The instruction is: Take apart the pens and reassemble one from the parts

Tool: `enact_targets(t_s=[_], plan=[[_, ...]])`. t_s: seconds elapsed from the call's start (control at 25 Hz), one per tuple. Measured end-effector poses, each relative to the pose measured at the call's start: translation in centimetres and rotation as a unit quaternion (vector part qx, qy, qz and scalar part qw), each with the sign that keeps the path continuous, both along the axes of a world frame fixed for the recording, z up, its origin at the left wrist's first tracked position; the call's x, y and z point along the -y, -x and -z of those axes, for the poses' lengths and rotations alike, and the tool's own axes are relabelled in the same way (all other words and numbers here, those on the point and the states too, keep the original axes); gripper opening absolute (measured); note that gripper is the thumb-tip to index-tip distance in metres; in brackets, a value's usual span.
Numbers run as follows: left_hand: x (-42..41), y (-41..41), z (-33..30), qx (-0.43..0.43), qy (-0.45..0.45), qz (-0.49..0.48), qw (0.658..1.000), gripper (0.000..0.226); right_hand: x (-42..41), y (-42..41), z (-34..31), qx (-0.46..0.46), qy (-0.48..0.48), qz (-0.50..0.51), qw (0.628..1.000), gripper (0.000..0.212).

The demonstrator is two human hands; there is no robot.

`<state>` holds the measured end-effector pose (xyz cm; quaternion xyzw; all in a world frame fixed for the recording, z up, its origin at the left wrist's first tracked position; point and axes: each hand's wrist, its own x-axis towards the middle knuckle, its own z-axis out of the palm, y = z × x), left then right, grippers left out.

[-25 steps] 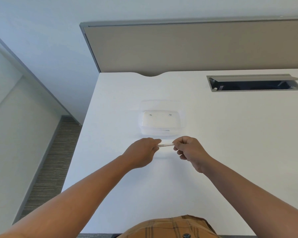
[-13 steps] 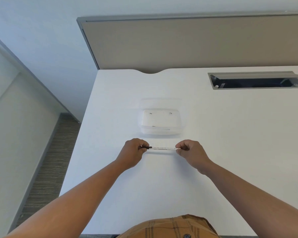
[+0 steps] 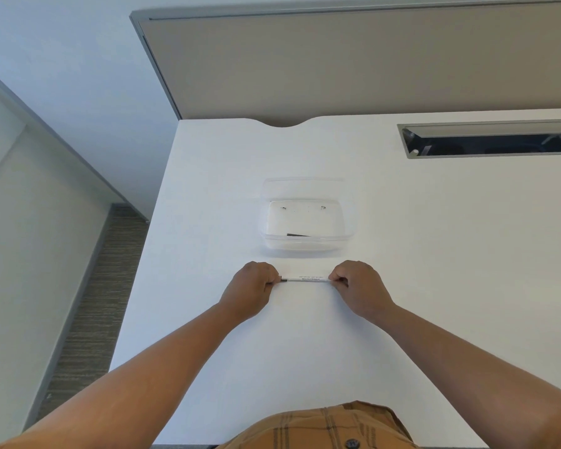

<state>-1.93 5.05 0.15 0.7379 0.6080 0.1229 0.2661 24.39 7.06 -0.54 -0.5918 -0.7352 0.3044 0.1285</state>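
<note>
A thin white pen point(image 3: 306, 279) with dark print lies level between my two hands, just above the white desk point(image 3: 434, 286). My left hand point(image 3: 251, 286) pinches its left end, where a short dark piece shows at the fingertips. My right hand point(image 3: 358, 286) pinches the right end, and that tip is hidden in the fingers. Behind the hands stands a clear plastic container point(image 3: 305, 222) with a dark pen part point(image 3: 297, 235) lying along its near wall.
A grey cable tray opening point(image 3: 486, 139) is cut into the desk at the back right. A beige partition panel point(image 3: 370, 66) runs along the desk's far edge. The desk's left edge drops to a carpeted floor point(image 3: 91, 303).
My hands have moved apart along the pen, showing more of its white barrel and the dark piece at the left end. The view has shifted slightly.
</note>
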Motion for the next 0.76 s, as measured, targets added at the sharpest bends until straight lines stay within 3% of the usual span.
enact_targets(t_s=[0.2, 0.36, 0.76], plan=[[0.2, 0.1, 0.7, 0.018, -0.008, -0.03, 0.999, 0.024, 0.0, -0.2, 0.8, -0.021, -0.021, -0.006, 1.0, 0.024], [-0.6, 0.0, -0.2, 0.099, 0.086, -0.13, 0.983, 0.02, -0.2, -0.1, 0.9, -0.038, 0.005, 0.003, 0.999, 0.026], [-0.8, 0.3, -0.5, 0.124, 0.12, -0.129, 0.977, 0.028, -0.2, -0.4, 0.6, -0.079, 0.059, 0.025, 0.995, 0.028]])
